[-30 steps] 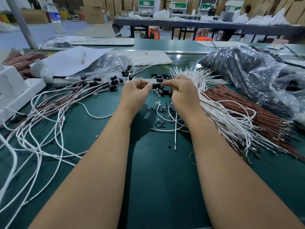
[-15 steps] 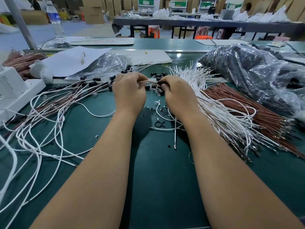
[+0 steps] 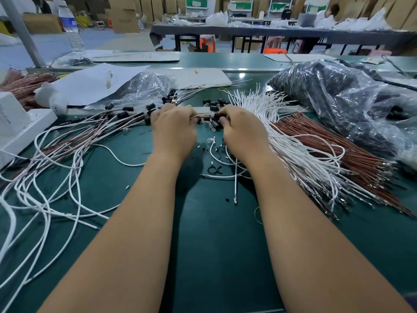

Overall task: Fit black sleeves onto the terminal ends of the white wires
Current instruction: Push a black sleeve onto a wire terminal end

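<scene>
Fingers of my left hand pinch a thin wire stretched across to my right hand, which grips a small black sleeve at its end. Both hover over the green table, white wires fanned out to the right.

Two bare forearms; bare hands; no sleeves visible
</scene>
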